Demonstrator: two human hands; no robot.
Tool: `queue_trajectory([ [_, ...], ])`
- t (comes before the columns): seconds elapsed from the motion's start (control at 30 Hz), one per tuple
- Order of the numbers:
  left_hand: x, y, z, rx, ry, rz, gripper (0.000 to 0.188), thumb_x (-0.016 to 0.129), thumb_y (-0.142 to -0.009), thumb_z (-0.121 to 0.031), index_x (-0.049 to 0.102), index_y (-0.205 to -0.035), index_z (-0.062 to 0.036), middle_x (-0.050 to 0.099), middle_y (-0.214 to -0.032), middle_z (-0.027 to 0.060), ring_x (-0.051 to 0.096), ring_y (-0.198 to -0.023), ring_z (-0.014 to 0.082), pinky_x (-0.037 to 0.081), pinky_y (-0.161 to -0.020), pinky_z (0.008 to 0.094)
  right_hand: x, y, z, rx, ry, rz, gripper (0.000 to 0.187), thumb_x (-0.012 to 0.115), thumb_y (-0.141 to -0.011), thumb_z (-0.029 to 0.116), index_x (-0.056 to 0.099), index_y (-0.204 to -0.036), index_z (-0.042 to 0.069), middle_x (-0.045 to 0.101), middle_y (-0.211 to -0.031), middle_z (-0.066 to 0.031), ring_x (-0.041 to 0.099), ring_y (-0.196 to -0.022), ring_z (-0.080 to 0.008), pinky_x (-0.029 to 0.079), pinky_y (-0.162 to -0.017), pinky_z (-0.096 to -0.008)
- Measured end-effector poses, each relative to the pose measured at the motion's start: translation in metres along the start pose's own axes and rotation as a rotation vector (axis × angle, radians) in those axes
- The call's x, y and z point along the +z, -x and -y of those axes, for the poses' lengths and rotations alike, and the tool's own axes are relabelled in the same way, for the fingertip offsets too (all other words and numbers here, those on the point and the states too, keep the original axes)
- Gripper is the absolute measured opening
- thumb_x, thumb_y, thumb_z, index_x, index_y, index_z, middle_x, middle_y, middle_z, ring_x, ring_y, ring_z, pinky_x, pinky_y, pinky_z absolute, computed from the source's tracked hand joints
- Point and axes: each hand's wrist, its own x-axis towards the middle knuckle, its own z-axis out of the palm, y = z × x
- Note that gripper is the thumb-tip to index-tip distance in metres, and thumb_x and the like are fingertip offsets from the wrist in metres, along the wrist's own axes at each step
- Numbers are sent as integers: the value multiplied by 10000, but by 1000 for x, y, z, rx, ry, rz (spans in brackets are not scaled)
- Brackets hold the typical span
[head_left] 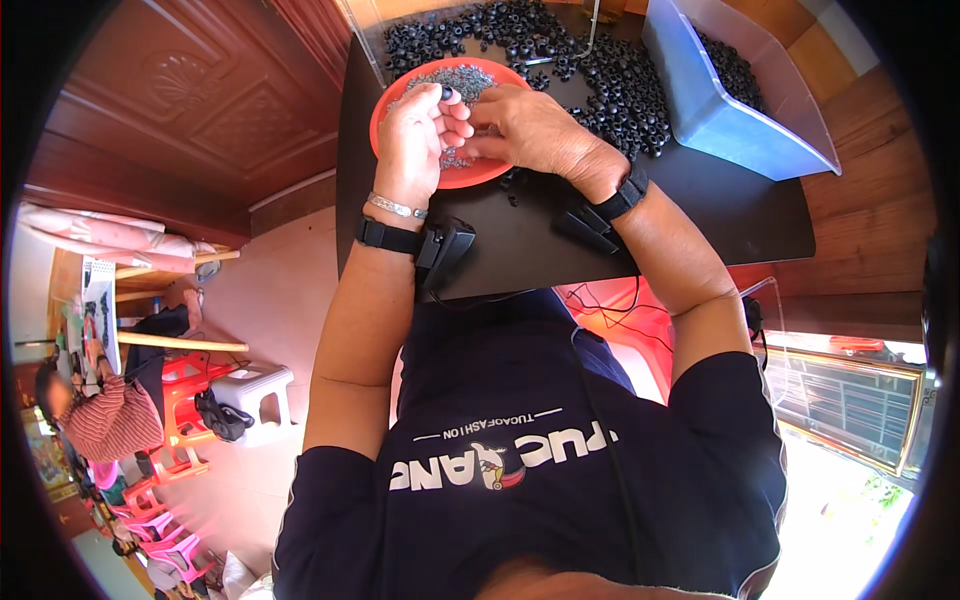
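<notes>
An orange-red round plate [500,178] heaped with small grey metal pieces [455,76] sits on the dark table, beneath both my hands. My left hand [412,138] is palm up over its left side, fingers curled. Between thumb and forefinger it pinches a small black knob-like part [447,93]. From the right, my right hand [535,130] reaches over the plate, palm down. Its thumb and forefinger are apart, close to my left fingers and the metal pieces. Some of its fingertips are hidden, and I see nothing held there.
Many black parts [625,100] lie across the far side of the dark table [720,215]. A tilted blue bin [745,135] at the right holds more of them. Off to the left, a seated person [120,410] is near stacked red stools [190,385] and a grey stool [262,395].
</notes>
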Motion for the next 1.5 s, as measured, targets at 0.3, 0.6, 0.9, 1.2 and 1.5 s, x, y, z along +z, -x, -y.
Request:
queue_trajectory([
  [0.3, 1, -1, -1, -7, 11, -2, 224, 473, -900, -246, 572, -840, -54, 609, -757, 71, 583, -623, 172, 438, -565, 262, 8, 1, -3, -54, 172, 39, 140, 666, -753, 222, 681, -810, 94, 598, -899, -73, 565, -938, -275, 466, -812, -378],
  [0.6, 2, 0, -1, 10, -2, -11, 217, 467, -901, -242, 563, -847, -55, 606, -761, 67, 580, -630, 170, 433, -577, 263, 12, 1, -6, -137, 231, 2, 145, 662, -756, 224, 672, -795, 85, 600, -907, -69, 557, -942, -276, 468, -816, -377],
  [0.9, 0, -1, -1, 0, 4, 2, 222, 467, -904, -244, 568, -845, -55, 607, -765, 69, 574, -636, 167, 428, -583, 264, 14, -1, -4, -116, 165, 30, 182, 656, -760, 216, 660, -861, 64, 600, -924, -84, 559, -963, -287, 466, -826, -390],
  [1.2, -3, -2, 0, 9, -3, 0, 230, 479, -899, -258, 576, -844, -56, 608, -764, 68, 573, -638, 172, 425, -592, 272, 14, -2, -7, -137, 222, -6, 134, 636, -759, 178, 658, -846, 78, 608, -885, -81, 584, -918, -280, 486, -791, -387],
  [1.5, -3, -1, -4, 36, 45, -32, 267, 488, -908, -287, 574, -848, -41, 609, -766, 79, 577, -643, 184, 430, -602, 279, -13, -1, -35, 7, 243, -350, 109, 629, -765, 188, 650, -821, 96, 621, -822, -63, 602, -847, -276, 504, -732, -376],
])
